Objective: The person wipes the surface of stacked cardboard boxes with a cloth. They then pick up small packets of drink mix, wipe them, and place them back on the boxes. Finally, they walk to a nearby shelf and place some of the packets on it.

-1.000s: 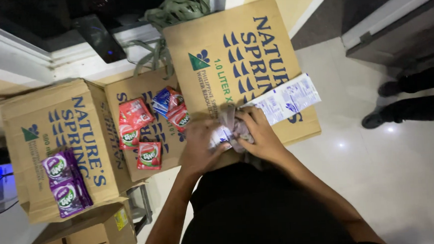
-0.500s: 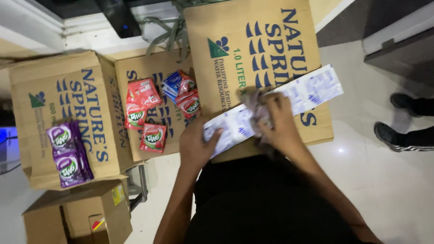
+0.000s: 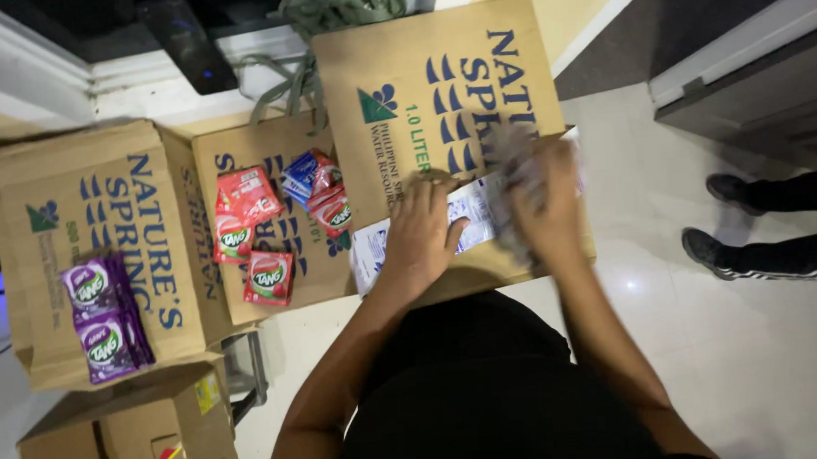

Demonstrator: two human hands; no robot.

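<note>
The left hand [image 3: 421, 231] presses flat, fingers spread, on a strip of white sachets [image 3: 469, 224] lying across the near end of the right-hand cardboard box [image 3: 438, 88]. The blurred right hand [image 3: 542, 204] grips the strip's right end. Light, limp and probably slippery, the strip looks best held by its edges; further left lie red sachets [image 3: 254, 219].

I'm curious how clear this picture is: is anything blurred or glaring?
In the head view, the right hand is smeared by motion blur, the left hand sharper on the white sachet strip; light glints on the tiled floor; the top edge is dark.
</note>
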